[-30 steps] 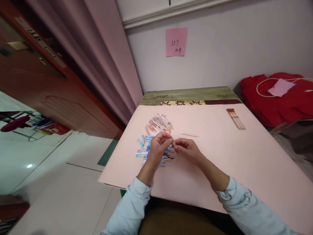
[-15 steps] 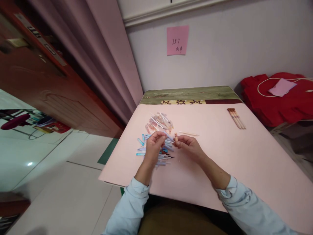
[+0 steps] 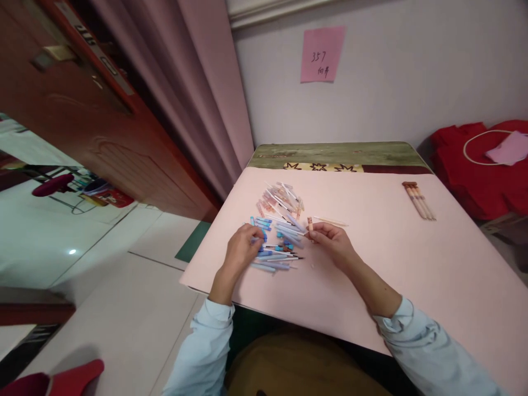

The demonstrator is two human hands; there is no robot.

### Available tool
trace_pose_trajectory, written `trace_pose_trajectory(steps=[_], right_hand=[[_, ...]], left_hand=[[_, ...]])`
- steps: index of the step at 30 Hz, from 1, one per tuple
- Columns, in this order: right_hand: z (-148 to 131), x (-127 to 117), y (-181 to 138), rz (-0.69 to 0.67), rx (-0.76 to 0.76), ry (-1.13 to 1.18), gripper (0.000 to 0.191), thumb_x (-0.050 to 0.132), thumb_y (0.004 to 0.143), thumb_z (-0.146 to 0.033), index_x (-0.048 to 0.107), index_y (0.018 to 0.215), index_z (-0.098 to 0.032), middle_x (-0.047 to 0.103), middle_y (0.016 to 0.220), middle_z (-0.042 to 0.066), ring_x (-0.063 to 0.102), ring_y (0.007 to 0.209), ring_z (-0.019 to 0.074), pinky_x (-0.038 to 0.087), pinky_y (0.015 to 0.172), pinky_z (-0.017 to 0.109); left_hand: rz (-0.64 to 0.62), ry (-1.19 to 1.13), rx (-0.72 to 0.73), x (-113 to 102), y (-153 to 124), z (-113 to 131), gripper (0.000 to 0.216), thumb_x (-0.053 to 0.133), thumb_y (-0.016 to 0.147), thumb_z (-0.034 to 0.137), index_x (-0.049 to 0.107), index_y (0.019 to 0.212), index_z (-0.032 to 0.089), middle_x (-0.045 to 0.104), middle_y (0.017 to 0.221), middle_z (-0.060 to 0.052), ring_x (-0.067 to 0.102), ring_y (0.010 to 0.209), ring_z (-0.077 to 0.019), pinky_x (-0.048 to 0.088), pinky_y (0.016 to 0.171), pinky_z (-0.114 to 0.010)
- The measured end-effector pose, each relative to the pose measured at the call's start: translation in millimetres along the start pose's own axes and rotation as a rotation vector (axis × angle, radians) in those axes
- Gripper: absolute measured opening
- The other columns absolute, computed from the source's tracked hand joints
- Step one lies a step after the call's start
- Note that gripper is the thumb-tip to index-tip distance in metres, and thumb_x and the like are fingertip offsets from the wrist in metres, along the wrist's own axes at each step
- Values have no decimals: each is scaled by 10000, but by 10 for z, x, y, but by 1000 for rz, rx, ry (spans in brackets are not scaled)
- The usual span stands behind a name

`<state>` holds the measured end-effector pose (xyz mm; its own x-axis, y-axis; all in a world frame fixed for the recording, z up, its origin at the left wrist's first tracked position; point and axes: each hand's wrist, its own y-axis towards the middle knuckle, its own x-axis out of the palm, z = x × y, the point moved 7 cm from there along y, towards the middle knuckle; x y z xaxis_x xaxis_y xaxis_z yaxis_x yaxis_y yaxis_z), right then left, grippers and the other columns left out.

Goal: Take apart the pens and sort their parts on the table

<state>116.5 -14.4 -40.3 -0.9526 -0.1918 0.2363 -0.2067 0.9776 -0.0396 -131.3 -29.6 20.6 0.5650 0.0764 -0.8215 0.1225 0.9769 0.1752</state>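
Observation:
A heap of small pen parts, blue ones near me and pink-and-white ones farther off, lies on the pink table cover. My left hand rests at the left edge of the blue parts, fingers curled down onto them; what it grips is hidden. My right hand is closed in a pinch on a short brown cap, held upright just right of the heap. A thin pale refill lies on the cover just beyond my right hand.
Three assembled pens with brown caps lie at the far right of the cover. A red cloth pile sits right of the table. A pink note hangs on the wall. Curtain and wooden door stand at left.
My hands have parted. The left hand dropped down and left onto the blue parts; the right hand stays up with the brown cap. The view has shifted left.

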Motion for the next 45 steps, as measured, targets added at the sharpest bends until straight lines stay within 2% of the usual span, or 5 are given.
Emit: trace_pose_trajectory(steps=[9,17,24,28,45], right_hand=[[37,-10,15,-10,-1,-6,325,776,736,-449,715,913,-184,725,823,55,604,721,161,460,670,293],[13,-2,16,-13,-3,-41,337,779,724,-467,723,918,-197,729,824,49,581,693,154,450,640,292],[-24,8,5,-11,16,-26,324,792,710,-452,727,897,-196,724,816,41,576,690,145,431,632,282],[-19,3,0,-7,17,-46,338,792,698,-465,720,885,-193,727,814,49,589,689,156,445,628,290],[11,1,4,-8,2,-61,345,784,709,-465,719,912,-195,731,810,51,577,665,150,454,607,289]], left_hand=[[-149,84,79,397,53,291,152,548,776,116,667,790,210,615,829,-42,572,844,-197,403,699,-290],[-104,94,40,217,42,358,110,537,829,165,631,788,203,611,822,-40,566,818,-191,399,711,-291],[-219,81,5,170,-556,385,59,581,841,232,605,790,216,600,795,-17,561,766,-176,396,676,-284],[-136,37,-41,237,-810,332,82,579,860,254,599,793,211,601,791,-25,572,790,-180,420,692,-282],[-77,436,142,386,-919,564,183,478,912,192,604,780,205,636,799,-70,594,763,-217,425,692,-334]])
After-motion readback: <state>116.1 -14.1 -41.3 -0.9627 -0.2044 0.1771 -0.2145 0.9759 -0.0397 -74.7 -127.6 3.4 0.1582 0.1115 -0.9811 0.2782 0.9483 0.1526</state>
